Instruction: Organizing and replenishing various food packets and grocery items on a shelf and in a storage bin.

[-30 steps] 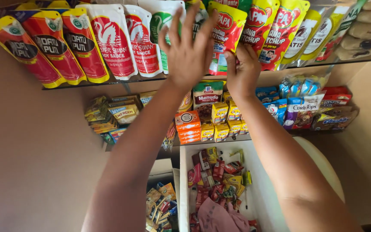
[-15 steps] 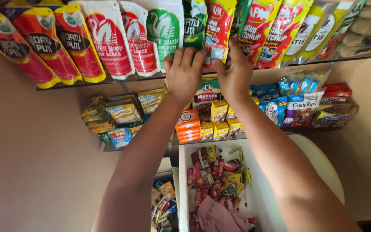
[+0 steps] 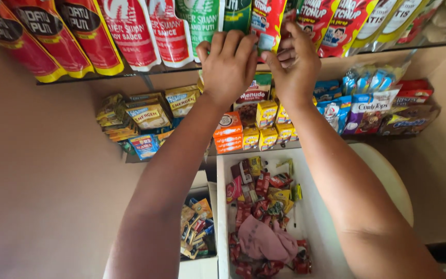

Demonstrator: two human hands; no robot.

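Red, green and white sauce pouches are hanging in a row along the top shelf, and both hands are reaching up among them. The left hand is curling its fingers around the lower edge of a dark green pouch, while the right hand is pinching the bottom of the red pouch just beside it, fingers narrowed. Below, small yellow boxes and orange boxes are sitting on a lower shelf. Further down, a white bin is holding red sachets and a pink cloth.
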